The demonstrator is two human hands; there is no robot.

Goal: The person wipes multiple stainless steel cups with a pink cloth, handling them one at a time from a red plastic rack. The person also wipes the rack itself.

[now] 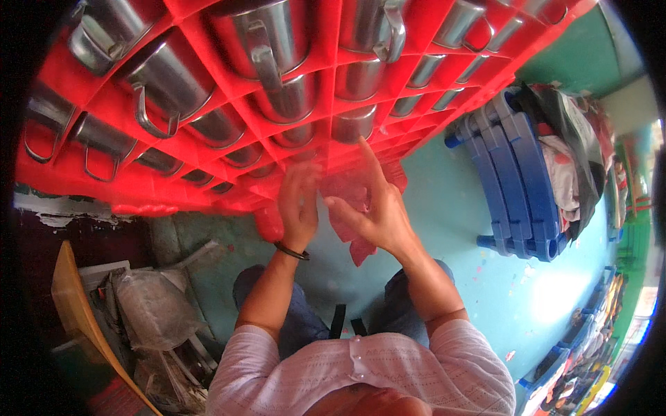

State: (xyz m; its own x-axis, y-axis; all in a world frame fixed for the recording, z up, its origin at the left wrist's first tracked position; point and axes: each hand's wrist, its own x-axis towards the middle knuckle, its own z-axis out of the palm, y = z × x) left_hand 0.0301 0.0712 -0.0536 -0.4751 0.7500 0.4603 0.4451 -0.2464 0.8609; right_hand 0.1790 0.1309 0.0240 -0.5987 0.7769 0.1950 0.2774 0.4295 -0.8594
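Note:
A red rack (333, 104) with square compartments spans the top of my view. Stainless steel mugs (171, 78) fill many of its compartments, several with handles facing me. My left hand (299, 205), with a dark bangle at the wrist, is raised by the rack's lower edge, blurred, with nothing visible in it. Beside it is my right hand (382, 213), its index finger stretched up near a mug (355, 124) and its thumb apart. Red cloth (360, 250) hangs around and behind the right hand. Whether the curled fingers hold it is hidden.
Stacked blue plastic frames (512, 182) with cloth and bags (572, 151) on top stand at right. At lower left are a wooden board (86, 317) and a clear plastic bag (156, 307) among clutter. More piled items (577, 359) line the right rim. The floor (468, 291) is pale blue.

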